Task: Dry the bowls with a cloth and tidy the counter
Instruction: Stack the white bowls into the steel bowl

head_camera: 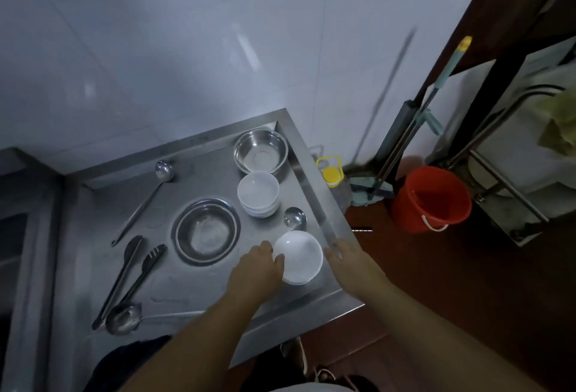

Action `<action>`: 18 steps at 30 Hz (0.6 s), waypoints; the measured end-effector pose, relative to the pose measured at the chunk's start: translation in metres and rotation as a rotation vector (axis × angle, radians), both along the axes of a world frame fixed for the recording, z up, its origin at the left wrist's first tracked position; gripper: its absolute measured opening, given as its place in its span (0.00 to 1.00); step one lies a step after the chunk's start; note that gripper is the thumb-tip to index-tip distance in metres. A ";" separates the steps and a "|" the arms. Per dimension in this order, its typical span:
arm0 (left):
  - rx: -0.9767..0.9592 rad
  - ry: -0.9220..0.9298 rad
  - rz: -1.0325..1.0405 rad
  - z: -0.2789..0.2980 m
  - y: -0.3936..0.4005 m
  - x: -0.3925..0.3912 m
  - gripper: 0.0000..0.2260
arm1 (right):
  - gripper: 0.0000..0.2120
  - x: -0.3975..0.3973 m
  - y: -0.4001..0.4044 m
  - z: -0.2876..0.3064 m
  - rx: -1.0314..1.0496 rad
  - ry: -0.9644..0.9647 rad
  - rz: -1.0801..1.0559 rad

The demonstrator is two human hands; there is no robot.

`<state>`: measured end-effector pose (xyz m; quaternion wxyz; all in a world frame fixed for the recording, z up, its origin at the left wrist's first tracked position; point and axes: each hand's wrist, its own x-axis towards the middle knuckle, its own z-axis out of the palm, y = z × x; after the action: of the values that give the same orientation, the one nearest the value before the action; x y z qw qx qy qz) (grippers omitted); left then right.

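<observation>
Gripping the white bowl (299,257) rim, left hand (257,270) fingers (278,259); right hand (352,262) relaxed just beside.

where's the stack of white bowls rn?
Head view, right half of the steel counter: the stack of white bowls sits between the back-corner steel bowl and a small ladle.

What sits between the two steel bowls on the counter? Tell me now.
In the head view, a stack of white bowls lies roughly between the far steel bowl and the near steel bowl, offset to the right; otherwise only bare counter.
</observation>
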<state>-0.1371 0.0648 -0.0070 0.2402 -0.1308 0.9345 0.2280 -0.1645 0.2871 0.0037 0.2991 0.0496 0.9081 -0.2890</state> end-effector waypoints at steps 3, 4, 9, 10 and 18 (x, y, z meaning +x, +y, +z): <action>0.163 -0.090 0.149 -0.015 -0.010 -0.011 0.16 | 0.25 -0.013 -0.014 -0.008 -0.115 -0.080 -0.083; 0.220 -0.121 0.195 -0.020 -0.013 -0.011 0.17 | 0.23 -0.016 -0.017 -0.013 -0.147 -0.102 -0.103; 0.524 -0.248 0.483 -0.039 -0.015 -0.001 0.23 | 0.15 -0.028 -0.018 -0.044 -0.241 -0.201 -0.174; 0.584 -0.269 0.581 -0.041 -0.012 0.000 0.24 | 0.14 -0.031 -0.018 -0.051 -0.267 -0.230 -0.214; 0.843 -0.337 1.245 -0.021 0.027 -0.018 0.06 | 0.12 -0.054 -0.018 -0.092 -0.486 -0.606 -0.512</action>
<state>-0.1554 0.0913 -0.0285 0.2363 -0.5630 0.4736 0.6347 -0.2190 0.2695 -0.0882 0.4730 0.2828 0.6443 -0.5303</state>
